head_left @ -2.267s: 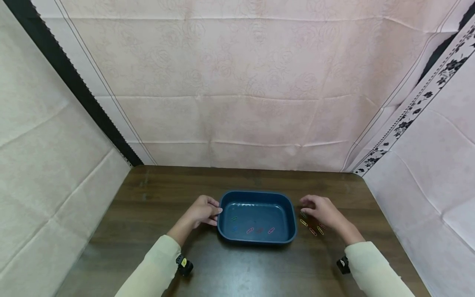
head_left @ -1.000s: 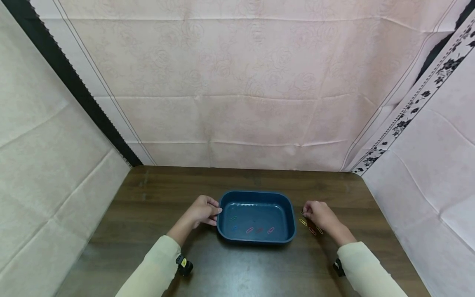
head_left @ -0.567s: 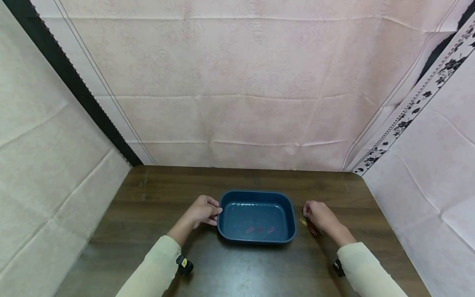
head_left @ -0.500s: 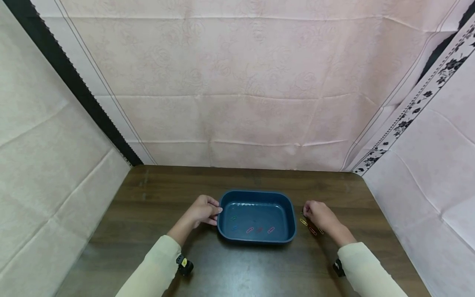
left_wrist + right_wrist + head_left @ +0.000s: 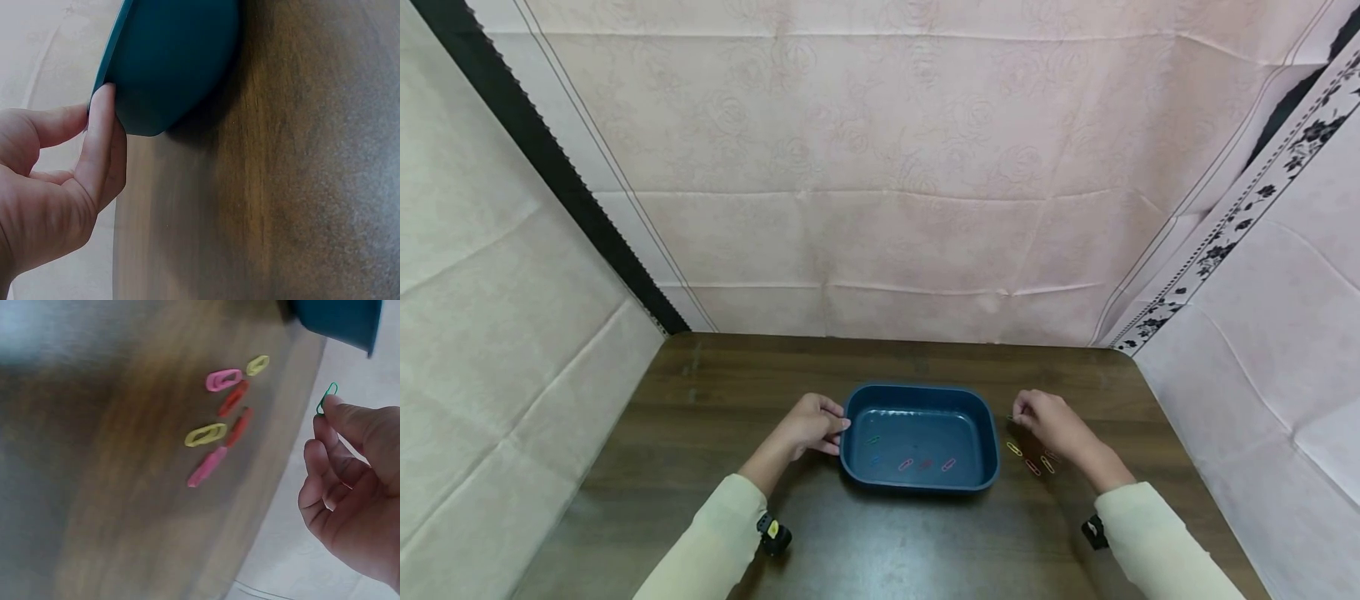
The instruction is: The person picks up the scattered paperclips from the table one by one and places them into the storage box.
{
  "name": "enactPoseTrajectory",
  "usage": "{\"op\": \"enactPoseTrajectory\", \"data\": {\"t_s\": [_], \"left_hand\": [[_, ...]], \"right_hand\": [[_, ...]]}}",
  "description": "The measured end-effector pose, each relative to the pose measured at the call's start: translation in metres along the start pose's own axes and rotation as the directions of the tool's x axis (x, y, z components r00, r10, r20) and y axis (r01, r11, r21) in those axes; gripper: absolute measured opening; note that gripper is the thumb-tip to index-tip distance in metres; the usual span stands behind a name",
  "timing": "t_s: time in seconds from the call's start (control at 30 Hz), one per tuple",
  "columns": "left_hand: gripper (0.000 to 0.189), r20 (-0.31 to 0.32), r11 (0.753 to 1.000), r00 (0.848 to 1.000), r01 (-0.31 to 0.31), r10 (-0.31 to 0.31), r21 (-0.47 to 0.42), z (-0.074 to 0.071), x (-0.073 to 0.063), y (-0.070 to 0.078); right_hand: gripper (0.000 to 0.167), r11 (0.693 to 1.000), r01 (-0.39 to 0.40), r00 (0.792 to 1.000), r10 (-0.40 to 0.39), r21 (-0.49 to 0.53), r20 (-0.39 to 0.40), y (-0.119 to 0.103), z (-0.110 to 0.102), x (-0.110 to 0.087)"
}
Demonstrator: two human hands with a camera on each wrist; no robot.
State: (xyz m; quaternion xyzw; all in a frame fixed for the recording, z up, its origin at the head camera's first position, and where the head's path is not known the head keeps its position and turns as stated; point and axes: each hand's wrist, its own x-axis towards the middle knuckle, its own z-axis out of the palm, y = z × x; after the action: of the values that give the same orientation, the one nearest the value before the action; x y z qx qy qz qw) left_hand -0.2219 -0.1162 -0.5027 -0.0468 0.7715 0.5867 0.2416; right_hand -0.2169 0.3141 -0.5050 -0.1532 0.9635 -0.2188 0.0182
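Observation:
My left hand (image 5: 814,425) pinches the left rim of a blue rectangular tray (image 5: 917,485), thumb and fingers on either side of its edge in the left wrist view. Between the thumb and index finger of my right hand (image 5: 356,462) is a green paper clip (image 5: 326,399), lifted above the table to the right of the tray. Below that hand lie several loose paper clips: a yellow one (image 5: 206,434), a pink one (image 5: 224,379) and a red one (image 5: 234,399) among them. Inside the tray rest several more, including a green paper clip (image 5: 874,439) and a pink paper clip (image 5: 906,464).
A brown wooden table (image 5: 737,367) carries everything. Pale cloth (image 5: 887,167) hangs behind its far edge, with more cloth on the left and right sides. Each wrist wears a small black camera, such as the left one (image 5: 772,533).
My right hand, earlier down at the clips beside the tray, has risen and now holds the green paper clip up. The left hand and tray have stayed put.

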Motion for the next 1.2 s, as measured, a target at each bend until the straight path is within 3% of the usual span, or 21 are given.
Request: {"op": "enactPoseTrajectory", "data": {"t_s": [0.43, 0.7, 1.2], "left_hand": [[0.026, -0.005, 1.0, 1.0, 0.01, -0.01, 0.004, 0.001, 0.001, 0.002], [0.025, -0.003, 1.0, 1.0, 0.01, -0.01, 0.001, -0.001, 0.001, 0.001], [0.024, -0.002, 1.0, 1.0, 0.01, -0.01, -0.006, 0.001, 0.001, 0.0]], "right_hand": [[0.017, 0.993, 0.119, 0.993, -0.119, -0.015, -0.026, -0.024, -0.021, 0.012], [0.015, 0.99, 0.14, 0.99, -0.14, -0.003, 0.034, -0.045, -0.027, 0.022], [0.011, 0.964, 0.264, 0.959, -0.263, 0.003, 0.109, -0.092, -0.02, 0.041]]}}
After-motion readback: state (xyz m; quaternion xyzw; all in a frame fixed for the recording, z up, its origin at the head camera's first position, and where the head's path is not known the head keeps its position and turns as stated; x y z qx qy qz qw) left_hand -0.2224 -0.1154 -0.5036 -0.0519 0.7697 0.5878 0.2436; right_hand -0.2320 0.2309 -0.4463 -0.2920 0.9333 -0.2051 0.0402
